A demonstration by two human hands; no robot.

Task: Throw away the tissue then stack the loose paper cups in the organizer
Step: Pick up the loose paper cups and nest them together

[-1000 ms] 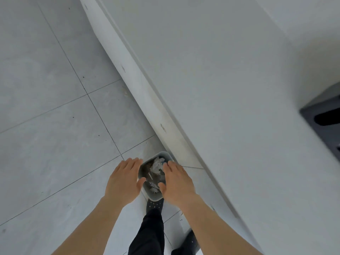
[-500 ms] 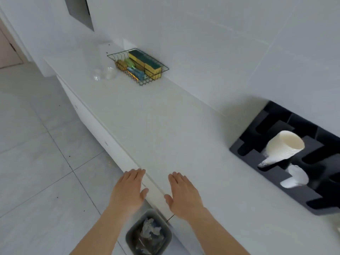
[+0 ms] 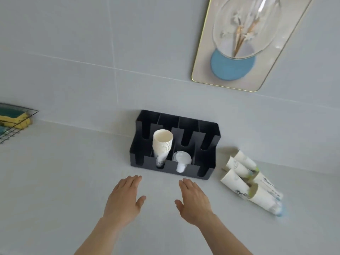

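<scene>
A black slotted organizer (image 3: 207, 134) stands on the white counter against the wall. A stack of paper cups (image 3: 162, 144) leans in one of its slots, with a small stack of white lids (image 3: 182, 160) beside it. Several loose paper cups (image 3: 244, 178) lie on their sides to the right of the organizer. My left hand (image 3: 124, 201) and my right hand (image 3: 195, 201) hover flat over the counter just in front of the organizer, fingers apart, holding nothing. No tissue or bin is in view.
A wire basket (image 3: 13, 124) with yellow and green sponges sits at the far left of the counter. A framed picture (image 3: 244, 43) of a vase hangs on the tiled wall above the organizer.
The view has swung up from the bin on the floor to the counter. The organizer and loose cups are now straight ahead. Both hands stayed open and now hover over the counter.
</scene>
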